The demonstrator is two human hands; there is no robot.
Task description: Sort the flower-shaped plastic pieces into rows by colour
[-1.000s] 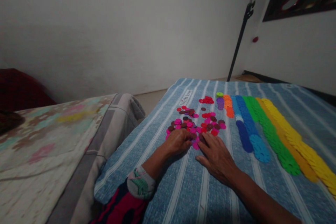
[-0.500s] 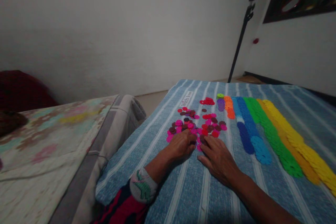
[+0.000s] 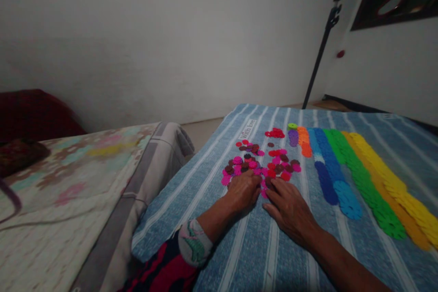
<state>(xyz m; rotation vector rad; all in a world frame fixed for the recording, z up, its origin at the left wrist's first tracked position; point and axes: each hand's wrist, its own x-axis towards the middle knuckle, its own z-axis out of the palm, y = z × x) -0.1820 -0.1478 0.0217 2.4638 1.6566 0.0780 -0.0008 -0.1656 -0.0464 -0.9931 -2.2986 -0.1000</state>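
Both my hands rest on a blue striped cloth [image 3: 239, 255] at the near edge of a loose heap of pink, red and brown discs [image 3: 263, 164]. My left hand [image 3: 243, 190] is curled, fingertips pressed together on discs that I cannot make out. My right hand [image 3: 290, 207] lies flat with fingers stretched toward the heap, its fingertips touching the nearest discs. A small red pile [image 3: 274, 133] lies beyond the heap.
Sorted rows of discs run to the right: purple [image 3: 293, 137], orange [image 3: 304, 143], blue [image 3: 333, 173], green [image 3: 362, 178] and yellow [image 3: 393, 182]. A floral mattress [image 3: 68, 200] lies to the left. A black stand [image 3: 320, 54] rises by the far wall.
The view has shifted slightly; both hands stay at the heap's near edge, with the left fingers curling a little more over the discs.
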